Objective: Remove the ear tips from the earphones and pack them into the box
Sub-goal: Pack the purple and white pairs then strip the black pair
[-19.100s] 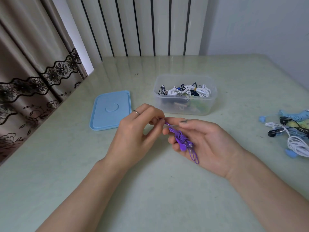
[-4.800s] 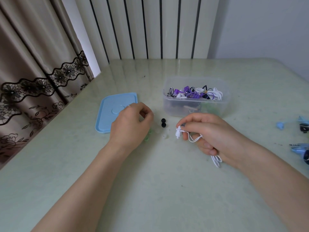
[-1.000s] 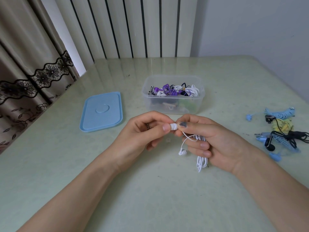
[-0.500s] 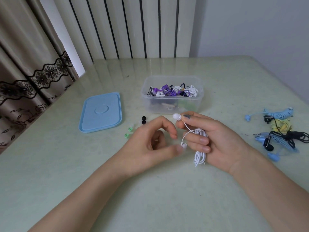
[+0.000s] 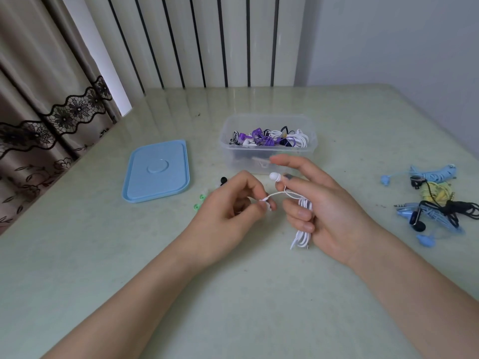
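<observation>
My right hand (image 5: 321, 206) grips a coiled bundle of white earphones (image 5: 302, 221), with one white earbud (image 5: 274, 176) sticking up by its thumb. My left hand (image 5: 228, 216) pinches the second white earbud (image 5: 267, 202) on its short lead, just left of the bundle. Behind both hands stands the clear plastic box (image 5: 268, 158), open, with purple, white and black earphones inside. Loose green ear tips (image 5: 199, 202) and a black ear tip (image 5: 223, 180) lie on the table left of my left hand.
A blue lid (image 5: 156, 171) lies flat to the left of the box. A tangle of blue, yellow and black earphones (image 5: 430, 198) sits at the right side of the table. A curtain hangs past the table's left edge.
My left hand has moved from the upper earbud down to the second earbud and now pinches it. My right hand keeps hold of the white bundle, and its index finger has lifted.
</observation>
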